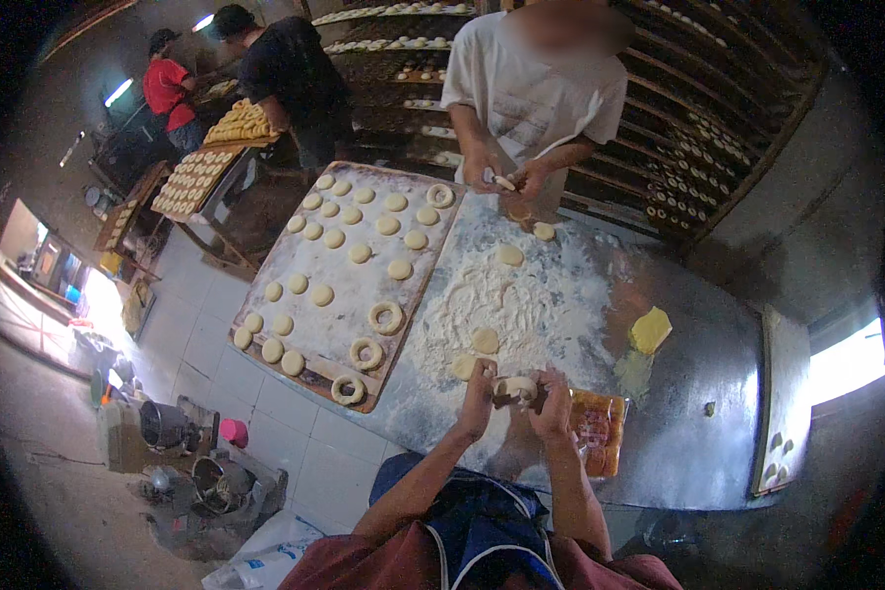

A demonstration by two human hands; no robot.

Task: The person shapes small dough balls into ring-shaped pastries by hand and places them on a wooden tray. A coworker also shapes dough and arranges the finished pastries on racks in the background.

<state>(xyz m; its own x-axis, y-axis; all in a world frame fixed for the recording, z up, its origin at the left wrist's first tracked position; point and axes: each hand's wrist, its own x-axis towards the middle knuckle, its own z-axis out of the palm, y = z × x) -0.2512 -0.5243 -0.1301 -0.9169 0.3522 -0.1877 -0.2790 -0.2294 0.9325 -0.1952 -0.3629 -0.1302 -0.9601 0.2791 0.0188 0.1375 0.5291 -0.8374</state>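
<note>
Above the near edge of the floured metal table [728, 324], both my hands hold one piece of dough [514, 388] that looks like a ring. My left hand [476, 401] grips its left side with closed fingers. On the other side, my right hand [552, 405] has its fingers curled round the dough, partly hiding it. Two flat dough rounds [486, 341] lie in the flour just beyond my left hand. Beside my right wrist is a clear plastic package of orange-brown food [600, 433]. To the left, a floured wooden board [300, 251] carries several dough rounds and several dough rings.
Across the table a person in a white shirt [536, 84] handles a small dough piece, with racks of dough trays [698, 177] behind. A yellow lump [650, 330] sits at right. Two other people work at far left near a tray of rings [194, 182]. Metal pots [163, 425] stand low at left.
</note>
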